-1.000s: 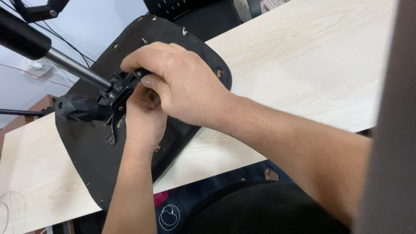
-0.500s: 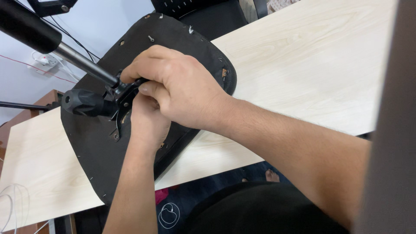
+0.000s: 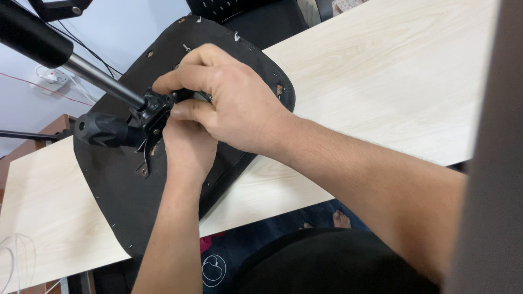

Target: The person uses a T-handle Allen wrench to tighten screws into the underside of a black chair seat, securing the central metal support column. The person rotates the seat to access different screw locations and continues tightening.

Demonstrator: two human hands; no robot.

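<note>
Near to far: left hand (image 3: 188, 144) w/ fingers hidden under right hand (image 3: 229, 100), so grip can't tell, right curled down on black bracket (image 3: 150, 111) atop upturned seat (image 3: 120, 190) lying on table (image 3: 392, 81), gas rod (image 3: 101, 81) already seated in bracket, fastening looks unfinished.

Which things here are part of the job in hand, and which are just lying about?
In the job:
- right hand, gripping the black metal mechanism
- left hand, under the right, at the same mechanism
- upturned black seat pan
- gas-lift cylinder
- black lever handle

Lying about:
- light wooden table
- wall socket with plug
- white cable
</note>
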